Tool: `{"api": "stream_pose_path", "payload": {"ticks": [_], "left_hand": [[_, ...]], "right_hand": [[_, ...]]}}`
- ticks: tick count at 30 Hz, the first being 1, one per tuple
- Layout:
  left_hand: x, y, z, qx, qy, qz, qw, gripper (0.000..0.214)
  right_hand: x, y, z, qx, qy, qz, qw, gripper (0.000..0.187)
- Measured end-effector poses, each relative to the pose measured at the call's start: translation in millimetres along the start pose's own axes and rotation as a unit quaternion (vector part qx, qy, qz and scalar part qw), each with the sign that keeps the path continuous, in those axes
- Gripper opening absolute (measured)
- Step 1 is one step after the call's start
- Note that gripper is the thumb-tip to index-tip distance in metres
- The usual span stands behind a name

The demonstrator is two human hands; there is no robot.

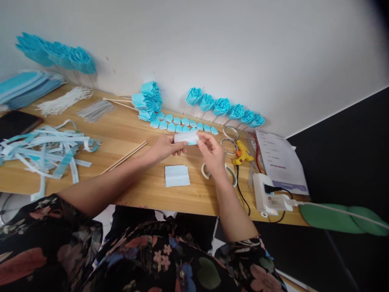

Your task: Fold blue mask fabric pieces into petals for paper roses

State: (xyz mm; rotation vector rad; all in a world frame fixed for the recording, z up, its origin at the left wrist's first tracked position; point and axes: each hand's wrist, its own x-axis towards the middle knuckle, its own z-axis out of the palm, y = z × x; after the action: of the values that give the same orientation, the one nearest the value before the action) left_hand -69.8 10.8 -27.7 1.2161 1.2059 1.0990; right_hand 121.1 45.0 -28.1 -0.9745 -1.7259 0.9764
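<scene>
My left hand (165, 147) and my right hand (212, 152) both pinch a small pale blue-white folded piece (186, 137) held between them just above the wooden table (127, 134). Each hand grips one end of it with closed fingers. A stack of similar white-blue rectangles (176, 175) lies on the table right below my hands. Behind the piece sits a double row of small folded blue petals (182, 123).
Blue fabric roses (223, 106) on sticks lean on the wall. Cut mask strips (45, 150), wooden sticks (124, 157), elastic loops (65, 100), a mask stack (27, 87), tape rolls (229, 140), a yellow glue gun (242, 153), a power strip (267, 194) and a paper sheet (281, 160) lie around.
</scene>
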Motion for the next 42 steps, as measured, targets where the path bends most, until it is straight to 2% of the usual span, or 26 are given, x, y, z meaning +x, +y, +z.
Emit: {"api": "stream_pose_path", "payload": {"ticks": [4, 7, 10, 14, 20, 23, 26, 28, 31, 33, 36, 38, 42], "left_hand": [[-1, 1, 0.1, -0.005, -0.012, 0.008, 1.000, 0.024], [-4, 4, 1.0, -0.003, -0.031, 0.013, 0.999, 0.023], [-6, 6, 2.3, 0.024, -0.030, 0.002, 0.999, 0.023], [-5, 7, 2.5, 0.027, 0.003, 0.006, 1.000, 0.021], [-2, 6, -0.3, -0.033, 0.047, 0.046, 0.997, 0.024], [-3, 6, 2.1, -0.096, 0.053, 0.059, 0.992, 0.029], [-5, 4, 7.8, -0.189, 0.014, 0.035, 0.981, 0.034], [-7, 3, 11.6, -0.215, -0.012, 0.007, 0.977, 0.033], [-7, 1, 13.8, -0.198, -0.003, -0.024, 0.980, 0.021], [-7, 2, 12.7, -0.185, 0.015, -0.041, 0.982, 0.021], [-5, 5, 8.9, -0.202, 0.024, -0.054, 0.978, 0.020], [-3, 6, 6.1, -0.225, 0.025, -0.060, 0.972, 0.017], [-1, 8, 1.9, -0.255, 0.011, -0.076, 0.964, 0.014]], "right_hand": [[3, 2, -1, 0.055, -0.046, 0.032, 0.997, 0.055], [3, 5, -1, 0.078, -0.078, 0.051, 0.993, 0.062], [2, 6, -2, 0.059, -0.081, 0.064, 0.993, 0.056], [1, 6, -2, 0.047, -0.062, 0.077, 0.994, 0.047], [2, 8, 2, 0.044, -0.066, 0.082, 0.993, 0.047], [1, 7, 4, 0.017, -0.067, 0.073, 0.995, 0.046], [-1, 7, 6, 0.020, -0.043, 0.057, 0.997, 0.047], [-2, 7, 8, 0.035, -0.038, 0.054, 0.997, 0.050], [-3, 8, 11, 0.036, -0.052, 0.049, 0.997, 0.053], [-4, 6, 11, 0.021, -0.064, 0.042, 0.997, 0.053], [-4, 2, 6, -0.014, -0.054, 0.003, 0.998, 0.049], [-3, -2, 0, -0.055, -0.036, -0.060, 0.996, 0.048], [-1, -7, -9, -0.185, -0.049, -0.210, 0.959, 0.058]]}}
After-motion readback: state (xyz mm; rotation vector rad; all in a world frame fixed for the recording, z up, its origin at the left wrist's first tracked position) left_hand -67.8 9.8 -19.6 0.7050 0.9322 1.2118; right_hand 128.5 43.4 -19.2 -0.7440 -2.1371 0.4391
